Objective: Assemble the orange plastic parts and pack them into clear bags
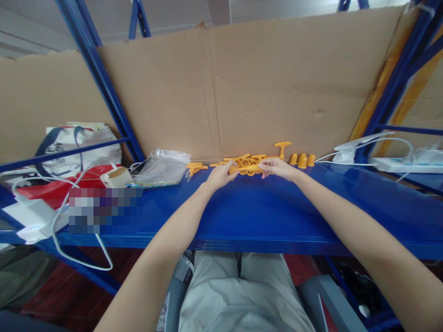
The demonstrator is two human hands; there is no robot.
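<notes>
Both hands are at the back of the blue shelf, around a cluster of orange plastic parts. A long orange plastic piece spans the gap between them. My left hand pinches its left end, and my right hand has its fingers closed at the right end. Ring-shaped orange parts lie right behind and partly under it; the fingers hide some of them. An orange T-shaped screw stands upright behind my right hand. Several orange cup-like pieces stand to its right.
Small orange parts with screws and a clear plastic bag lie left of my hands. Farther left are white cables, a red bag and a tote bag. Cardboard walls the back; a power strip is at right.
</notes>
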